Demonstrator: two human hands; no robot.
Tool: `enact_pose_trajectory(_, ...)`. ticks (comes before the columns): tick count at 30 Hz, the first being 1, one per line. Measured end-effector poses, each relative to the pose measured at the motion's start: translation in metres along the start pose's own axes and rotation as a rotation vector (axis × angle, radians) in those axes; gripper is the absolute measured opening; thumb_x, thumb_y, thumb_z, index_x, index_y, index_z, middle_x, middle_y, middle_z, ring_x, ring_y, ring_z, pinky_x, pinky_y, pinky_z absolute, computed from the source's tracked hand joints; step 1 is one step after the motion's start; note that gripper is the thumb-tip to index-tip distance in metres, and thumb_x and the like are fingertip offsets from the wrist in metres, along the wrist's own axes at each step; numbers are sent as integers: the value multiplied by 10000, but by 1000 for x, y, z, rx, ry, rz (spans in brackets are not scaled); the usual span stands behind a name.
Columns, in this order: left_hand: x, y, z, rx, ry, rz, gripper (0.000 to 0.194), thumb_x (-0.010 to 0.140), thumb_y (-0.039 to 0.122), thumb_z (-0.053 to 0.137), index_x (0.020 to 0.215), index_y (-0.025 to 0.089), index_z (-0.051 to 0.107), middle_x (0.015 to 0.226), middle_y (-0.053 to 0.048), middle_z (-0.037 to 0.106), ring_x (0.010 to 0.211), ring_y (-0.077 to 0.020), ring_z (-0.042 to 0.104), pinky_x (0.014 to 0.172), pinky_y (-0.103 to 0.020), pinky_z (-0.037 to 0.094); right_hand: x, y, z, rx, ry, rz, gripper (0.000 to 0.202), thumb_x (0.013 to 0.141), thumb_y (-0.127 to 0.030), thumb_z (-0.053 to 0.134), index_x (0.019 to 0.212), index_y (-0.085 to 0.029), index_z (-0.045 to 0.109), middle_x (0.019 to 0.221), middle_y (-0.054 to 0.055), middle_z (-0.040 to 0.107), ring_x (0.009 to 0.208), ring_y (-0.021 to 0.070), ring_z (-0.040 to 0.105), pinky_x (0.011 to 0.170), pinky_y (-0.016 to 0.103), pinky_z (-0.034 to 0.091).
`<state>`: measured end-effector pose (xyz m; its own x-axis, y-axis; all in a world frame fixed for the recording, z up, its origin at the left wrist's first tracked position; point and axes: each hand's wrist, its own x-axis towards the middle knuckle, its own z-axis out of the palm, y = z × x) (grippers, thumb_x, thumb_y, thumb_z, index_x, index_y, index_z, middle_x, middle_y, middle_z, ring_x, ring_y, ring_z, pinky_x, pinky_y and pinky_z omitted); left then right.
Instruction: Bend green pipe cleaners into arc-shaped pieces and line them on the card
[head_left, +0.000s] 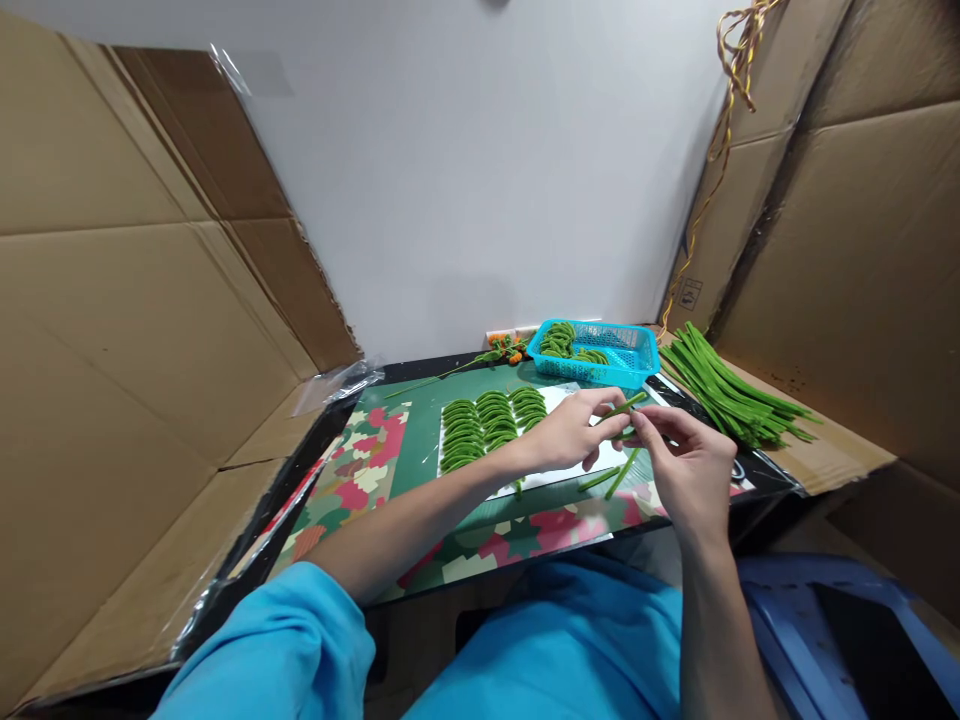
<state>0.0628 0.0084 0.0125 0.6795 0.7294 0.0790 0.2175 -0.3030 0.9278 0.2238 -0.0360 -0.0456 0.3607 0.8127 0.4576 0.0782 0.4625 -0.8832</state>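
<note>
My left hand (574, 430) pinches a short green pipe cleaner (627, 404) over the right part of a white sheet (555, 402). Close beside it, my right hand (686, 462) has thumb and forefinger closed on the same pipe cleaner, near its end. Below the hands lie a loose short green piece (598, 480) and a longer stem (621, 474). Curved green pieces (463, 435) are laid in three columns on the sheet, left of my hands. What my fingertips cover between them is partly hidden.
A blue plastic basket (649, 362) with curved green pieces stands at the back. Left of it lie orange flowers (510, 346) on a green stem. A bundle of long green pipe cleaners (731, 390) rests at right. Cardboard walls (862, 250) flank the table; a blue stool (795, 580) stands lower right.
</note>
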Motion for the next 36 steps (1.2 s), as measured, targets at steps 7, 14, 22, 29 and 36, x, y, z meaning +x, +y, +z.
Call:
enact_pose_trajectory(7,0,-4,2,21,-78,24,407,1017,581,595,940,187,527,851,19,603,479,-66,552,427,-203,418,0,0,-2,-84,-64,-8,295,949,-487,729,929,-193,721,908,68,765,702,195,726,550,276,573)
enact_pose_trajectory(14,2,-3,3,25,-44,27,417,1023,591,583,929,191,510,838,32,609,473,-63,564,427,-202,426,5,2,-13,-67,-125,-2,292,932,-493,752,923,-202,731,927,67,740,725,205,709,600,302,581)
enact_pose_trajectory(22,3,-2,1,-25,-100,-9,353,1022,531,601,959,189,534,844,9,625,500,-80,576,433,-200,443,6,0,-10,-217,-167,-188,174,1003,-384,616,928,-229,637,1029,78,648,942,229,660,692,305,594)
enact_pose_trajectory(29,3,-6,4,-30,-156,-39,351,1008,524,636,991,181,561,874,-8,663,468,-75,563,421,-197,386,5,0,-7,-199,-158,-103,220,1003,-425,633,938,-217,664,985,70,681,884,219,679,620,277,544)
enact_pose_trajectory(36,6,-13,1,-8,-133,-29,446,990,620,630,1031,181,569,899,-21,680,494,-91,597,429,-200,404,5,3,-14,-72,-174,27,330,954,-524,716,954,-195,737,854,58,745,650,177,676,560,283,547)
